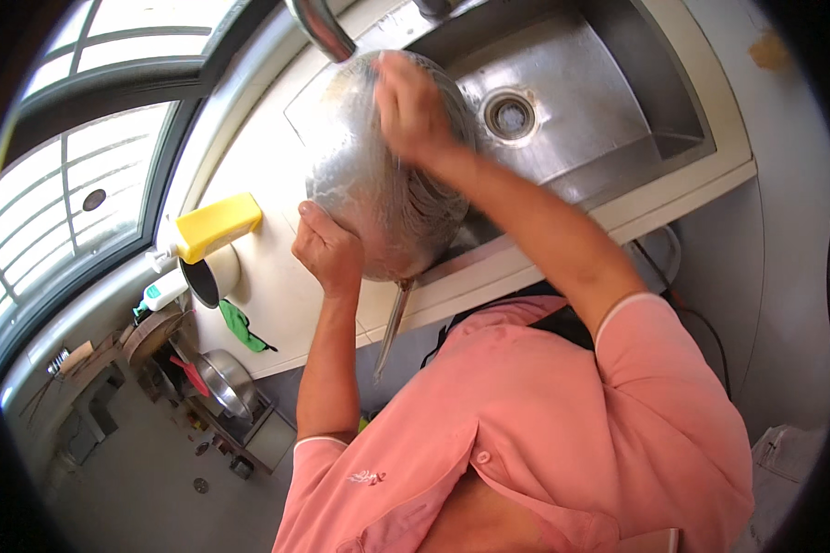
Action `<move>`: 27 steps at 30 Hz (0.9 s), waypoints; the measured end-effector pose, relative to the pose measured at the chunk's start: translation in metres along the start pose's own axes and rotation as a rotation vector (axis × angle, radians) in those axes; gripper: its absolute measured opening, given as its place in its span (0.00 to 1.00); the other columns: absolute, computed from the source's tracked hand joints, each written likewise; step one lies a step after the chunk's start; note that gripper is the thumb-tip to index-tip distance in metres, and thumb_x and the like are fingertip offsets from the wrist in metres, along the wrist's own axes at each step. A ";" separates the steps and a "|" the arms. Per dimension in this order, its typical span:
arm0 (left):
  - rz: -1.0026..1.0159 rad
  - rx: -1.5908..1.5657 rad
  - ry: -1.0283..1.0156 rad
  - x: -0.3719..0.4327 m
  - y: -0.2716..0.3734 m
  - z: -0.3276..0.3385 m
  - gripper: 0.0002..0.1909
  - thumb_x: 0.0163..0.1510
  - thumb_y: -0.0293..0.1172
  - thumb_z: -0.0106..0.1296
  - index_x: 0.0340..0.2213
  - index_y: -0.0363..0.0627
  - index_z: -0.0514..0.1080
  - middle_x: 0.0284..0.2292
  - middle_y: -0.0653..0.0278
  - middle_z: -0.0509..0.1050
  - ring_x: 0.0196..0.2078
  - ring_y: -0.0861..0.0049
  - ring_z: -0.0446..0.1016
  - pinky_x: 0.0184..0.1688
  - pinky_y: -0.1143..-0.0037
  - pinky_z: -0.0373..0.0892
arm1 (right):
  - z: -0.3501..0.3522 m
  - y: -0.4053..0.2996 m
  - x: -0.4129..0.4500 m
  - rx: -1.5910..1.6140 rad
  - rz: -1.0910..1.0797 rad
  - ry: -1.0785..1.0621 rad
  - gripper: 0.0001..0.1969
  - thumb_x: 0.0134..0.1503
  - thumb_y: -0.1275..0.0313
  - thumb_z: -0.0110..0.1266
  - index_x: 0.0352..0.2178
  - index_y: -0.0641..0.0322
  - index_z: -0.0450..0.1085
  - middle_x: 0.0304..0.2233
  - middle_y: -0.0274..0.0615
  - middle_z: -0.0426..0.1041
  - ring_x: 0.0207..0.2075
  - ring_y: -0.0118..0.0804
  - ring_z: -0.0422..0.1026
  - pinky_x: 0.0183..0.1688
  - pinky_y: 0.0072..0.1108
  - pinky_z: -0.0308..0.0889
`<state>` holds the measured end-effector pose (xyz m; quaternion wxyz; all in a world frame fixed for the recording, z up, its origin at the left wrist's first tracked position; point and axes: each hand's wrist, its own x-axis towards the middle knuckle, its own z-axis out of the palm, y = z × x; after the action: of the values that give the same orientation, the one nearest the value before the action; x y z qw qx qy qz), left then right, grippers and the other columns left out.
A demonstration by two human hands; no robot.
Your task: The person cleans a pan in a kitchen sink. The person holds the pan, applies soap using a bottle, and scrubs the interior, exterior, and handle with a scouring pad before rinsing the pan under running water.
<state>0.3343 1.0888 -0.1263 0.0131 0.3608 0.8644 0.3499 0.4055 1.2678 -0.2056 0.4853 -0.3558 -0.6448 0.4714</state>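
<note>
A large round metal wok with a long metal handle stands tilted over the counter and the left side of the stainless steel sink. Whitish wet streaks cover its surface. My left hand grips its left edge, thumb on the near side. Curled and slightly blurred, my right hand presses on the upper part of the wok, and whether something is inside its fingers is hidden. Just above the wok hangs the end of a metal faucet. The sink drain shows to the right.
Left on the counter are a yellow pump bottle, a white bottle with a green pump, a dark-mouthed container and a green cloth. Farther off are a round wooden board and a metal bowl. A window borders the counter.
</note>
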 end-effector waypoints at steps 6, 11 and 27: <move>-0.101 -0.209 0.025 0.008 -0.008 0.000 0.27 0.70 0.37 0.34 0.22 0.31 0.68 0.14 0.54 0.67 0.17 0.73 0.60 0.23 0.66 0.59 | 0.005 -0.053 -0.032 -0.041 -0.608 -0.113 0.14 0.58 0.73 0.47 0.37 0.72 0.76 0.43 0.58 0.78 0.49 0.62 0.75 0.60 0.43 0.64; -0.120 -0.245 0.005 0.002 -0.007 -0.001 0.28 0.72 0.39 0.34 0.19 0.37 0.65 0.16 0.71 0.64 0.21 0.83 0.58 0.24 0.72 0.56 | 0.008 -0.014 0.018 -0.113 -0.394 -0.086 0.11 0.58 0.72 0.50 0.31 0.71 0.75 0.39 0.56 0.77 0.42 0.55 0.75 0.49 0.36 0.71; -0.035 -0.309 0.057 -0.010 -0.023 -0.009 0.36 0.71 0.52 0.25 0.17 0.39 0.64 0.12 0.68 0.59 0.16 0.80 0.58 0.21 0.71 0.54 | 0.015 -0.060 0.017 -0.134 -0.703 -0.478 0.13 0.60 0.71 0.46 0.35 0.68 0.75 0.36 0.57 0.78 0.38 0.54 0.77 0.47 0.36 0.73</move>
<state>0.3253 1.0655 -0.1360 0.0498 0.3294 0.8064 0.4886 0.3862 1.2609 -0.1445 0.4294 -0.0260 -0.8501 0.3036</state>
